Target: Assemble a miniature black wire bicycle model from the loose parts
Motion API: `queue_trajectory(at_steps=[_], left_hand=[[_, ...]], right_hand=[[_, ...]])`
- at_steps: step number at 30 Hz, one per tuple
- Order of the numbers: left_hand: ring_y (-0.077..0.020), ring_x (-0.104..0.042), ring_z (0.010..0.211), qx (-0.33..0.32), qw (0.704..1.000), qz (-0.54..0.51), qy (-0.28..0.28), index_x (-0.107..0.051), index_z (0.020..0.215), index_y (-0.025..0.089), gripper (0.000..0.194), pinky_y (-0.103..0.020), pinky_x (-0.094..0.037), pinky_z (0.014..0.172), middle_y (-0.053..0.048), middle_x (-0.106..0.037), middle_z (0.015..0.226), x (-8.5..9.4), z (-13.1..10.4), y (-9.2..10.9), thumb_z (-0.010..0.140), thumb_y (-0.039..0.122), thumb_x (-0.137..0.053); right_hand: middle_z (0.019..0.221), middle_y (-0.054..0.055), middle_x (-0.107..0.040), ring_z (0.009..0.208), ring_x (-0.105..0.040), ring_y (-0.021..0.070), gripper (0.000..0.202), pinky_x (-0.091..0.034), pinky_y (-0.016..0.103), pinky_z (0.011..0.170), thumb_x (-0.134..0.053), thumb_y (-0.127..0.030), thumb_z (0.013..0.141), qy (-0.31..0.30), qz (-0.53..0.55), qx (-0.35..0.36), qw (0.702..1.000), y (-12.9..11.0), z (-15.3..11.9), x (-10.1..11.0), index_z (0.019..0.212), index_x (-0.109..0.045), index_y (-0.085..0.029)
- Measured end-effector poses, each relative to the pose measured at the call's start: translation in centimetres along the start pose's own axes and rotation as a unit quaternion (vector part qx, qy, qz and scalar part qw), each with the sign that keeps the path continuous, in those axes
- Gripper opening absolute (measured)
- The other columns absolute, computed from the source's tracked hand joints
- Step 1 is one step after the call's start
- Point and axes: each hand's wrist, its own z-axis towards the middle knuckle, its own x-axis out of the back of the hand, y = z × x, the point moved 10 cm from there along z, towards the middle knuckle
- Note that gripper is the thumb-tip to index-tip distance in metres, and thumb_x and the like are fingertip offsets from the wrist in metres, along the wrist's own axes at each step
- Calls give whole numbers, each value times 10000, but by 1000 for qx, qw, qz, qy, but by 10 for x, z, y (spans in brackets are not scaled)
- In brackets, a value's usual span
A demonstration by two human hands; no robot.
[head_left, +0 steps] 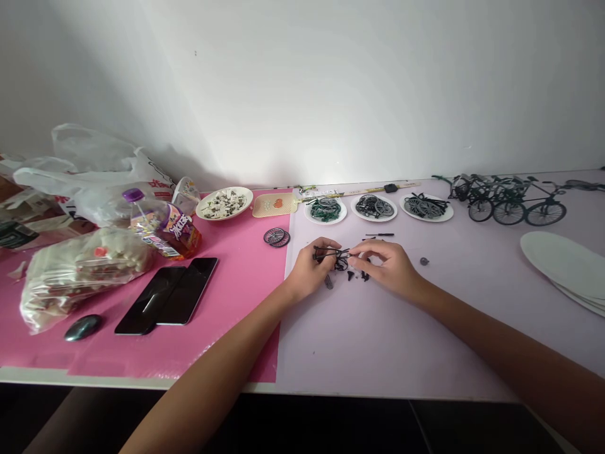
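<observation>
My left hand (316,263) is closed on a thin black model bicycle frame (326,252), held just over the table. At the frame's right end, the thumb and fingertips of my right hand (385,265) pinch together; what lies between them is too small to make out. Under and between the hands are small black parts (350,275), some partly hidden by my fingers. A small screwdriver (380,234) lies behind my right hand. Two spoked wheels (276,237) overlap on the pink sheet to the left.
Plates of green parts (325,221), black parts (374,217) and wheels (425,214) line the back. Several model bicycles (513,202) stand at right, near stacked white plates (562,265). Left are phones (165,296), a drink bottle (163,224) and bags (85,271).
</observation>
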Motion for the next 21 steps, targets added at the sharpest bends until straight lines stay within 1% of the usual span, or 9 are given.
queue_trajectory(at_steps=[4,10,15,17,19,21], left_hand=[[-144,-635,753,9,1000,-10,3,-669,1095,161,213,-284,-528,746,0,-635,778,0,-1,1,894,192,-604],[-150,-631,737,21,999,-27,9,-659,1077,160,195,-300,-542,736,4,-618,752,0,-1,1,892,204,-615],[-135,-612,721,25,999,-34,13,-648,1075,164,195,-281,-533,717,3,-623,789,-1,-1,-1,899,247,-631],[-121,-594,704,24,999,-41,25,-604,1164,189,275,-269,-527,704,23,-616,811,1,-2,-2,897,247,-635],[-111,-578,689,25,998,-53,37,-520,1272,225,394,-258,-525,701,54,-592,801,2,-3,-3,895,237,-632],[-107,-571,681,25,997,-60,41,-461,1316,244,449,-250,-520,700,76,-561,774,2,-4,-3,899,230,-625]], right_hand=[[975,78,-814,775,-724,216,234,-632,345,687,-789,-468,921,-4,6,-2,1000,-1,0,-1,1007,-845,-257],[978,81,-815,798,-737,228,253,-642,356,700,-794,-489,914,-3,4,5,1000,-1,0,0,1007,-846,-259],[963,83,-814,781,-738,223,269,-632,336,648,-785,-505,921,-1,6,5,1000,-2,0,-1,998,-846,-255],[963,86,-813,793,-742,228,268,-631,334,641,-783,-506,923,-2,5,7,1000,-2,0,-1,989,-845,-254],[970,87,-814,803,-745,231,262,-628,333,642,-785,-501,922,-1,1,10,1000,-3,0,0,984,-845,-254],[969,83,-814,793,-744,228,258,-624,333,641,-788,-499,922,3,-3,12,1000,-4,-1,0,981,-845,-255]])
